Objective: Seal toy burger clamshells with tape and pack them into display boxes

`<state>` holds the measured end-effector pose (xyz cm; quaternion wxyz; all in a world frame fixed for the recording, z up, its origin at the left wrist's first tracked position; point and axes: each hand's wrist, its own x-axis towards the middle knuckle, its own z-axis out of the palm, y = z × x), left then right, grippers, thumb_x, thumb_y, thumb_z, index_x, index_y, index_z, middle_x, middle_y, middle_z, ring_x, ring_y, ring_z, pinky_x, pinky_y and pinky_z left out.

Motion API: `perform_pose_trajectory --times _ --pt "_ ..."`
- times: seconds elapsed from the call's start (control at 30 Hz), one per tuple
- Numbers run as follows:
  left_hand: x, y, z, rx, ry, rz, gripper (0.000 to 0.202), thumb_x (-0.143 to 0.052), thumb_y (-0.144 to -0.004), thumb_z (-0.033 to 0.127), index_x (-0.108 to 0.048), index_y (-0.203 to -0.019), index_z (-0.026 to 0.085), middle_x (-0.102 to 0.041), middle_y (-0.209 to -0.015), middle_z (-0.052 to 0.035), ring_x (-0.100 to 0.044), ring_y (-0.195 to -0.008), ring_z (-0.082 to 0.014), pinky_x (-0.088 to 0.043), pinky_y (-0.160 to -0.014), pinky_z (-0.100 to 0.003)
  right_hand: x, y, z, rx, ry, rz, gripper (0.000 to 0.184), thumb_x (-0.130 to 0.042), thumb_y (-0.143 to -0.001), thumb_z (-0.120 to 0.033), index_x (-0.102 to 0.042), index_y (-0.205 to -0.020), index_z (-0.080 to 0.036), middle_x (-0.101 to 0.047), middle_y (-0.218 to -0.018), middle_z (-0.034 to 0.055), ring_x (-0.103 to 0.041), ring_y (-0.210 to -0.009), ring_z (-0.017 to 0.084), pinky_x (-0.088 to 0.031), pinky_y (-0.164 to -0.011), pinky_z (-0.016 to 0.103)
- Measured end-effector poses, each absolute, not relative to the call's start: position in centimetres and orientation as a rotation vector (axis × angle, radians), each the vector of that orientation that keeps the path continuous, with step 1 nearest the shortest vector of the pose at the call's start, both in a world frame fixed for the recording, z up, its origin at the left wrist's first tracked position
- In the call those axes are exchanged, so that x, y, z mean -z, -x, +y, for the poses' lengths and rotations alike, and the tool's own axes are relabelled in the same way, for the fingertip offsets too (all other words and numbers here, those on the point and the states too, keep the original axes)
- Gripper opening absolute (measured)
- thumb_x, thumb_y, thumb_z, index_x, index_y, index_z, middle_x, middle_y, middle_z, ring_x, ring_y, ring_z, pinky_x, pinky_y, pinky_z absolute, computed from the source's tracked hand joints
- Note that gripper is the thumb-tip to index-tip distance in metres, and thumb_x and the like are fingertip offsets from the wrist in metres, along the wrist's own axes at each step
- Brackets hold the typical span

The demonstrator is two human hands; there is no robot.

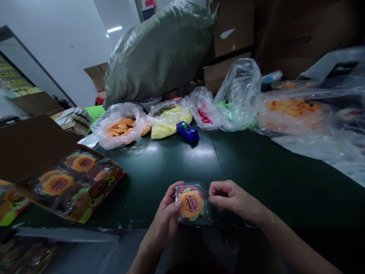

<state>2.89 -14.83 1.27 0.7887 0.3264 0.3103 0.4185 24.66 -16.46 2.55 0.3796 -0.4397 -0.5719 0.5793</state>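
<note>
A clear plastic clamshell box with a burger-shaped toy inside is held over the table's front edge. My left hand grips it from the left, thumb on top. A printed label with a cartoon burger shows through the lid. Beside the box's right edge, my right hand has its fingers curled and pressed together. What those fingers hold, if anything, is too small to make out. Farther back stands a blue tape dispenser with a green core.
An open display box of packed burger toys sits at left. Along the back lie plastic bags of orange pieces, yellow pieces, red pieces and green pieces. A large grey sack and cartons rise behind.
</note>
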Motion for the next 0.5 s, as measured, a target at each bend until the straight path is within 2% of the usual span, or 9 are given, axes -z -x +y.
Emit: perform_pose_trajectory --times 0.1,0.2,0.3,0.37,0.5 --pt "-1.2 -3.0 -14.9 -0.904 -0.727 0.672 0.051 -0.075 -0.071 0.024 -0.056 -0.119 0.021 -0.067 -0.108 -0.0094 -0.065 -0.093 -0.0251 -0.053 -0.080 -0.035 -2.4 -24.7 -16.4 -1.444 1.175 -1.445 0.027 -0.068 -0.077 -0.036 -0.055 -0.063 -0.017 -0.043 -0.056 -0.0065 -0.034 -0.052 0.008 -0.025 -0.048 0.021" --pt "-1.1 -3.2 -15.4 -0.914 -0.710 0.646 0.052 -0.076 -0.069 0.024 -0.057 -0.118 0.022 -0.068 -0.107 -0.0085 -0.065 -0.093 -0.0247 -0.053 -0.081 -0.035 -1.9 -24.3 -16.3 -1.614 1.038 -1.251 0.028 -0.078 -0.069 -0.034 -0.058 -0.061 -0.015 -0.048 -0.054 -0.0058 -0.036 -0.049 0.007 -0.026 -0.046 0.020" --pt "-1.0 -3.5 -16.3 -0.927 -0.630 0.593 0.049 -0.077 -0.068 0.028 -0.060 -0.114 0.023 -0.068 -0.104 -0.0074 -0.065 -0.089 -0.0229 -0.052 -0.078 -0.032 -1.1 -23.2 -16.6 -1.779 0.836 -1.021 0.040 -0.084 -0.058 -0.046 -0.058 -0.062 -0.016 -0.051 -0.049 -0.0053 -0.038 -0.042 0.006 -0.029 -0.043 0.020" --pt "-0.8 -3.7 -16.9 -0.925 -0.595 0.546 0.047 -0.076 -0.069 0.030 -0.062 -0.113 0.024 -0.068 -0.104 -0.0070 -0.065 -0.088 -0.0222 -0.052 -0.077 -0.031 -0.6 -22.3 -17.1 -1.768 0.789 -0.940 0.047 -0.084 -0.053 -0.054 -0.054 -0.060 -0.018 -0.046 -0.045 -0.0077 -0.034 -0.038 0.005 -0.028 -0.041 0.019" --pt "-0.4 -3.6 -17.3 -0.952 -0.595 0.497 0.047 -0.076 -0.069 0.031 -0.061 -0.113 0.025 -0.068 -0.107 -0.0077 -0.065 -0.091 -0.0232 -0.052 -0.078 -0.032 -0.2 -20.9 -18.5 -1.704 0.738 -0.834 0.046 -0.078 -0.062 -0.056 -0.052 -0.064 -0.018 -0.041 -0.046 -0.0092 -0.031 -0.041 0.005 -0.030 -0.044 0.018"
